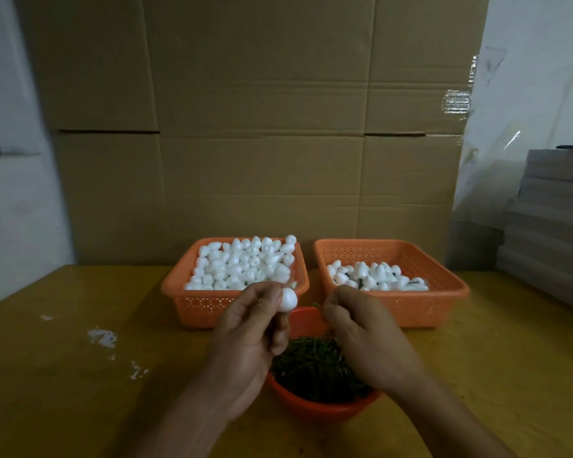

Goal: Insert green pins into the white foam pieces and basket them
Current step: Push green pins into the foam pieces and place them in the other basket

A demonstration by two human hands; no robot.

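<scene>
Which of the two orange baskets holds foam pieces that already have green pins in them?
The right-hand basket: green shows between its few foam pieces. The left-hand basket is piled high with plain white pieces only.

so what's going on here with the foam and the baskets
A person is pinning foam. The left hand holds one white egg-shaped foam piece, while the right hand pinches what looks like a thin green pin above the orange bowl of green pins. The left orange plastic basket is full; the right orange basket holds fewer pieces.
</scene>
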